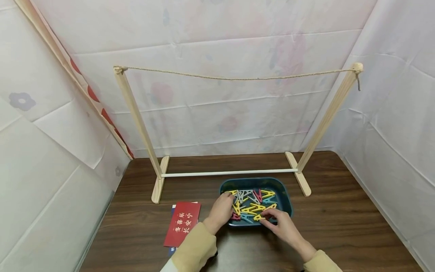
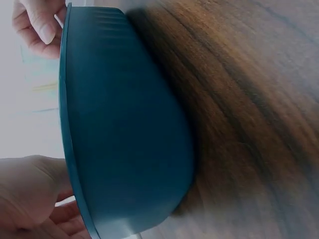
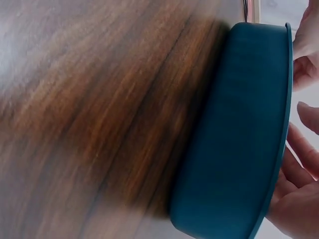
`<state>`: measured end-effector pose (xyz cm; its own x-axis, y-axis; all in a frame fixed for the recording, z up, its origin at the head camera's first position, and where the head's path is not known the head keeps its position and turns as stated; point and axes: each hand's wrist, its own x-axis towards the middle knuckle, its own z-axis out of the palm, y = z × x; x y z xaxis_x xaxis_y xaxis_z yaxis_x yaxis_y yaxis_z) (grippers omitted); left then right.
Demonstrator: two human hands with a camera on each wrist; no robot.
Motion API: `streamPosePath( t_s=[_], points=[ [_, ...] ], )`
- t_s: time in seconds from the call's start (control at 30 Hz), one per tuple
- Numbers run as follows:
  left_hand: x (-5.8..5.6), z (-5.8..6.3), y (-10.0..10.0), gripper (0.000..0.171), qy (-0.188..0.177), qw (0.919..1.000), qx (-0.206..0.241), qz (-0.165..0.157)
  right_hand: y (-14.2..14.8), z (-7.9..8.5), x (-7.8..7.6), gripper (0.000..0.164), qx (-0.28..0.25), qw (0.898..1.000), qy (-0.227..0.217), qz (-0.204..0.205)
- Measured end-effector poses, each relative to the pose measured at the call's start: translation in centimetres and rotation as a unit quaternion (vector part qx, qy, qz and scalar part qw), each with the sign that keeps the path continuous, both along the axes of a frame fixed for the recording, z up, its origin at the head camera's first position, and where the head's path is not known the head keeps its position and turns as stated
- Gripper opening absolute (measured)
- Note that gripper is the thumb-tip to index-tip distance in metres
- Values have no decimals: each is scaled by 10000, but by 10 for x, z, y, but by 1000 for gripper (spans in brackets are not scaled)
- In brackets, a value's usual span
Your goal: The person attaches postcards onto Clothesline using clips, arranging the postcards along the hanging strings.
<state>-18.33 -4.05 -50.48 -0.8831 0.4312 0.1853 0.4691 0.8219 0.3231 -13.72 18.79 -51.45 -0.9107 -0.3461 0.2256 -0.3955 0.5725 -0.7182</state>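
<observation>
A dark teal plastic tub (image 1: 287, 206) on the table holds several plastic clothespins (image 1: 257, 207) in yellow, red, grey and blue. My left hand (image 1: 221, 210) reaches over its left rim, fingertips down among the pegs and hidden by the hand. At the front right corner my right hand (image 1: 282, 226) hangs over the rim, thumb and forefinger on either side of a yellow clothespin (image 1: 258, 218). In the right wrist view, the right fingers (image 3: 301, 149) stand apart from the thumb above the rim. The tub's wall (image 2: 124, 124) hides the pegs in both wrist views.
Behind the tub stands a wooden frame (image 1: 136, 117) with a twine (image 1: 234, 79) strung between its posts and a white rod (image 1: 231, 173) low down. A red card (image 1: 182, 223) with Chinese characters lies left of my left arm, over another paper. Fabric sheets (image 1: 217, 124) surround the table.
</observation>
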Motion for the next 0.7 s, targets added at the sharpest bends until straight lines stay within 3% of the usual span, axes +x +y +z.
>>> streamPosePath(
  t_s=[0.27,0.53,0.7],
  points=[
    [-1,-1,13,9,264,9980,-274,501,-1,-4,0,12,40,10000,-73,33],
    [-6,-7,25,13,255,9926,-548,1056,-1,-6,0,10,98,9999,-43,-53],
    [-11,-14,29,15,359,9891,-747,1216,-1,-7,1,8,73,9999,-91,-105]
  ],
)
